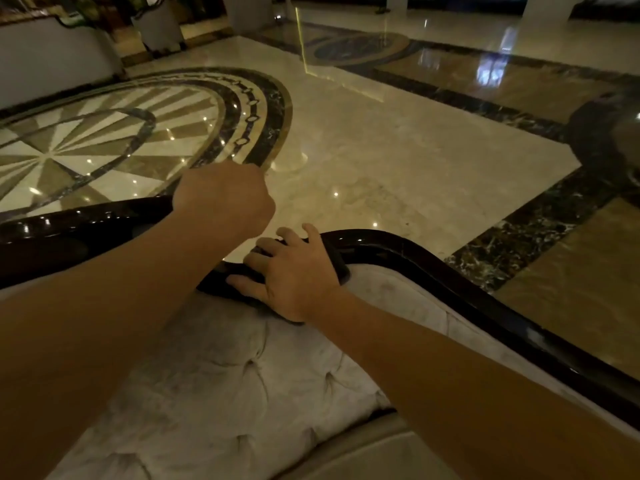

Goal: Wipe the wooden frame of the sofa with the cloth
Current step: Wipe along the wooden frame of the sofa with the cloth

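Note:
The sofa's dark glossy wooden frame [436,268] curves along the top of the backrest, from the left edge to the lower right. My right hand [294,275] lies on the frame's middle dip with fingers spread, pressing a dark cloth [341,266] against the wood. Only the edges of the cloth show around the hand. My left hand [223,199] is closed in a fist over the top rail just to the left, and seems to grip it. The rail under that hand is hidden.
Pale tufted upholstery [242,375] fills the backrest below the frame. Beyond the sofa lies a polished marble floor [398,150] with a round inlaid medallion [104,143] at the left. White planters [159,26] and pillars stand far back.

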Action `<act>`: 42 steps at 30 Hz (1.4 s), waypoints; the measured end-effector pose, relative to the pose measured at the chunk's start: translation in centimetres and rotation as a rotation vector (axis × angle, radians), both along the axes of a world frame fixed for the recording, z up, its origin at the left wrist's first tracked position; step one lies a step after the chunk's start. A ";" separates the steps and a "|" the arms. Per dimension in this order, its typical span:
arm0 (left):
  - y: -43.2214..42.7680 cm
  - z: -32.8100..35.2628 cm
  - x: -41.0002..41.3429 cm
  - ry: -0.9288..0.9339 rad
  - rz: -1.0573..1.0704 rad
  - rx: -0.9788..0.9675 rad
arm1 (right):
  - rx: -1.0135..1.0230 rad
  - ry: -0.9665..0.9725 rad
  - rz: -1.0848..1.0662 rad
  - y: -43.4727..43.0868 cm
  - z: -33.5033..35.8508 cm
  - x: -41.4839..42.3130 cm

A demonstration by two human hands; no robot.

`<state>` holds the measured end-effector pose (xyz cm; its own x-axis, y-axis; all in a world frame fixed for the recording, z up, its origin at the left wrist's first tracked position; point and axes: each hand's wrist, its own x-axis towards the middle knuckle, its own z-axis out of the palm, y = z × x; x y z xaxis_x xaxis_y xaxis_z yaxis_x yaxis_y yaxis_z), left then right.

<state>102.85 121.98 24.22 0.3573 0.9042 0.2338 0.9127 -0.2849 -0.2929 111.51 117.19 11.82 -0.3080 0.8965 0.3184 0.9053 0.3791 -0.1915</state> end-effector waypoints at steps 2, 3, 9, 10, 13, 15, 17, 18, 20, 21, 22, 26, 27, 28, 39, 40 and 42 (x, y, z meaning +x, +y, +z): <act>-1.6 -2.3 6.2 0.103 -0.045 -0.018 | 0.125 -0.016 -0.075 -1.5 -1.7 7.4; -2.2 -3.1 7.8 0.161 -0.028 -0.032 | 0.130 -0.039 -0.109 -1.9 -2.2 9.7; -3.9 -10.7 12.8 -0.090 0.010 -0.438 | -0.010 -0.206 -0.356 -5.4 -5.4 22.8; -3.9 -12.0 12.7 -0.076 -0.016 -0.413 | -0.055 -0.194 -0.390 -6.4 -6.1 23.9; -4.4 -13.2 12.8 -0.048 -0.023 -0.218 | -0.054 -0.120 -0.478 -8.8 -8.9 23.6; -4.4 -13.3 15.0 -0.047 -0.060 -0.144 | -0.053 -0.121 -0.509 -10.3 -9.9 23.5; -4.6 -14.1 17.4 0.121 -0.165 -0.157 | -0.046 -0.092 -0.546 -11.6 -9.5 23.4; -6.0 -15.1 20.1 0.204 -0.264 -0.238 | -0.072 -0.075 -0.609 -13.6 -9.6 24.6; -9.2 -17.2 24.3 0.302 -0.401 -0.375 | -0.065 -0.070 -0.691 -17.1 -9.9 26.5; -10.9 -18.3 26.1 0.306 -0.453 -0.402 | -0.053 -0.079 -0.709 -18.9 -9.8 27.5; -12.6 -19.1 27.5 0.284 -0.497 -0.414 | -0.066 -0.094 -0.720 -20.6 -9.7 28.4; -18.1 -20.8 31.3 0.184 -0.627 -0.423 | -0.108 -0.080 -0.761 -25.8 -9.0 30.9; -19.2 -21.0 32.0 0.154 -0.632 -0.437 | -0.107 -0.091 -0.764 -27.1 -8.9 31.5; -20.4 -21.0 32.7 0.124 -0.637 -0.453 | -0.099 -0.103 -0.772 -28.5 -8.9 32.0; -33.4 -20.1 38.5 0.011 -0.777 -0.424 | -0.115 -0.320 -0.904 -45.8 -7.6 35.9; -33.5 -20.2 38.7 -0.002 -0.732 -0.450 | -0.105 -0.360 -0.889 -47.1 -7.5 36.3; -33.5 -20.5 39.2 -0.003 -0.649 -0.501 | -0.120 -0.429 -0.821 -49.2 -7.3 37.4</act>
<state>142.09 88.45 3.73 0.8455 0.5149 -0.1414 0.5215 -0.8532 0.0118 148.87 67.99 4.49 0.3667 0.9050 0.2157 0.8833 -0.4114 0.2246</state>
